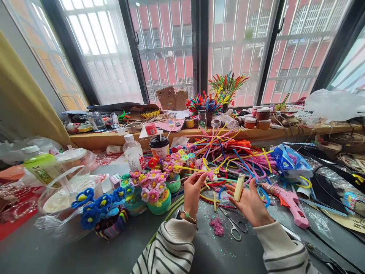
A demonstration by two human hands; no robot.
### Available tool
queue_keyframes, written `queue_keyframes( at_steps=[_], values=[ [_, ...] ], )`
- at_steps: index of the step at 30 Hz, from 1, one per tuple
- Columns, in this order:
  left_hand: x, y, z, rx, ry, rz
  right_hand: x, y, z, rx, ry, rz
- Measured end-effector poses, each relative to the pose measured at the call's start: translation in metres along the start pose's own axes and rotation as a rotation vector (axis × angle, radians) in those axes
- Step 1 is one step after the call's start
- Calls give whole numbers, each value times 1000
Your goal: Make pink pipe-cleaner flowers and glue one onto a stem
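My left hand [194,192] is closed in a pinch on a small pink pipe-cleaner flower [210,176]; a thin stem seems to run out to the left behind the fingers. My right hand [251,205] is turned palm up and holds a cream-coloured lighter [239,187], upright and slightly tilted against the fingers. Between and below the hands lie a pair of scissors [235,229], a fuzzy pink piece [217,226] and scattered glitter on the grey table [211,255]. A pink glue gun [291,201] lies just right of my right hand.
Pots of pink pipe-cleaner flowers [154,186] and blue ones [94,209] stand left. Behind them are a clear bottle [134,154] and a lidded cup [159,146]. Loose pipe cleaners [239,160] heap up behind my hands. A blue packet [293,161] lies right; jars [262,118] line the sill.
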State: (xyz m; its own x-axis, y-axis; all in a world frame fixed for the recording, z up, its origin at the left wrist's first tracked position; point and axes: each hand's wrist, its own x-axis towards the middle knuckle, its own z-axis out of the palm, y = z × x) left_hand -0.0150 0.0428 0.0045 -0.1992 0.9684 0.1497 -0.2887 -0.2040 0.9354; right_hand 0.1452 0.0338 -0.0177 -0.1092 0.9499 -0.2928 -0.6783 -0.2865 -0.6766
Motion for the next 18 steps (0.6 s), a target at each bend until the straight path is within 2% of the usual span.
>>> queue_keyframes(
  at_steps=[5,10,12,18],
  values=[
    [1,-1,-3,107,33,100,1,5,-2,-86,44,-81],
    [1,0,-2,72,-16,22,-4,9,0,-113,72,-95],
    [0,1,-1,66,-41,29,-6,10,1,-125,89,-90],
    [-3,5,0,203,-113,159,-9,9,1,-155,112,-75]
  ],
)
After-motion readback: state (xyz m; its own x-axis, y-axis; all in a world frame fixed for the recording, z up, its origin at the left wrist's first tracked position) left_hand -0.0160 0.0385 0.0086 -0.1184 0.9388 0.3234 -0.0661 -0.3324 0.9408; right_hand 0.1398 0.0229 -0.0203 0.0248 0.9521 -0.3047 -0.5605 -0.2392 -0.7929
